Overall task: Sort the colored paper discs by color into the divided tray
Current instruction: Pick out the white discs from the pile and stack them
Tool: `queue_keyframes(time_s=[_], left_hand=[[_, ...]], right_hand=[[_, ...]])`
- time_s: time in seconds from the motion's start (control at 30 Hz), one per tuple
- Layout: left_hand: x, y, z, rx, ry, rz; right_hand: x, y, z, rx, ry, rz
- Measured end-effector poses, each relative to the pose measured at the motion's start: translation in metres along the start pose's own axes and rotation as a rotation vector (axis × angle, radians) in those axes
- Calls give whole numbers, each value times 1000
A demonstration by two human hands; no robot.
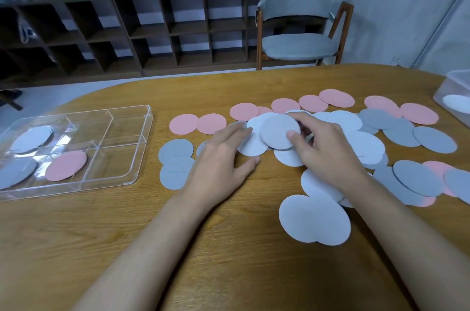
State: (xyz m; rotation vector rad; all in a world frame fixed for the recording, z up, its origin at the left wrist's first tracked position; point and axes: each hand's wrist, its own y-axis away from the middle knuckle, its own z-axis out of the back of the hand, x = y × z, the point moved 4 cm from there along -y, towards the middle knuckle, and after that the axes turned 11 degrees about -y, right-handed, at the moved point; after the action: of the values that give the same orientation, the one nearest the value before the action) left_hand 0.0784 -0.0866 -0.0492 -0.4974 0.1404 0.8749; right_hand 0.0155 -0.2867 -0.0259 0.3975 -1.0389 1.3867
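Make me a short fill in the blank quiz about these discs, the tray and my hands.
The pinched disc in the right hand is ____.
The tray lies to the ____ of both hands.
The tray disc nearest the left hand is ____.
Missing words: white, left, pink.

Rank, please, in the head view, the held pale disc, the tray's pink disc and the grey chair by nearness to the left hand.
1. Pale disc, at the left hand.
2. Pink disc, in the tray, left.
3. Grey chair, far back.
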Motion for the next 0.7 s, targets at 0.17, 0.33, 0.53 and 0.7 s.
queue_keyframes(time_s=[0.17,0.33,0.53,0.7], left_hand=[[2,0,2,31,-69,-2],[3,0,7,7,-136,-120],[-2,1,16,-118,-210,-166],[-6,3,23,-205,140,-48]], right_hand=[[-2,-1,2,-39,20,-40],[-4,-1,2,-62,18,-60],[-8,-2,3,-71,-41,-71],[-7,-1,-2,-57,-85,-57]])
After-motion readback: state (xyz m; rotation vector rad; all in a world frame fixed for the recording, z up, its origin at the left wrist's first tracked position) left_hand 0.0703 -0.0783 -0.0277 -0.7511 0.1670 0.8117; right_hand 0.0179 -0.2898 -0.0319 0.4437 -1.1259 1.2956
